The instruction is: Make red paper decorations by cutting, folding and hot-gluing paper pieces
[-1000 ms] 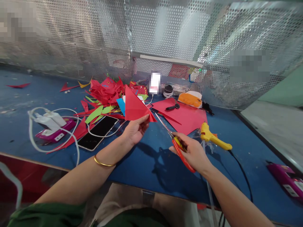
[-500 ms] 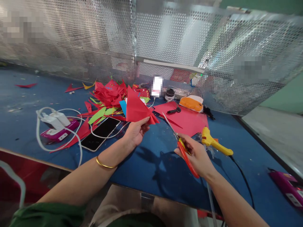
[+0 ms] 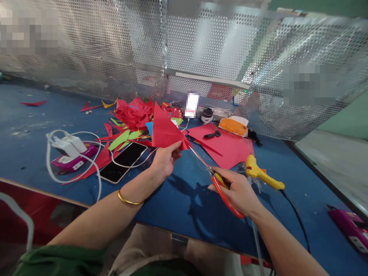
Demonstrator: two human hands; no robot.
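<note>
Far left of the blue bench (image 3: 178,199): white chargers with looped cable (image 3: 69,143) sit on a glossy magenta power strip (image 3: 71,161); just right of them a black phone (image 3: 123,161) lies flat, screen up, cable running beside it. Behind, a loose heap of paper scraps (image 3: 132,113), mostly red with green and blue slivers, thin, matte, sharp-cornered. Left hand (image 3: 165,159), gold bangle on the wrist, pinches a folded red paper triangle (image 3: 165,130) at its lower right corner; the triangle stands up off the bench, crisp creases, point upward. Right hand (image 3: 238,191) is closed through the red and yellow loops of the scissors (image 3: 214,178); the slim metal blades run up-left, tips at the pinched corner, touching or nearly so. Blades look nearly closed; cannot tell if paper is between them. Risk, as judged: blade tips sit very close to the left fingertips, so a quick snip could nick them; held by one corner only, the thin paper could twist or slip and the cut wander off line. Right of the blades a flat red sheet (image 3: 230,147) lies on the bench, a small black tool on it, an orange object (image 3: 232,126) beyond. Just beside the right hand a yellow glue gun (image 3: 260,172), hard plastic, black cord trailing; nozzle contact would be a burn risk if it is hot. Far right edge, a second magenta strip (image 3: 349,226). Perforated metal screen (image 3: 115,57) backs the bench
</note>
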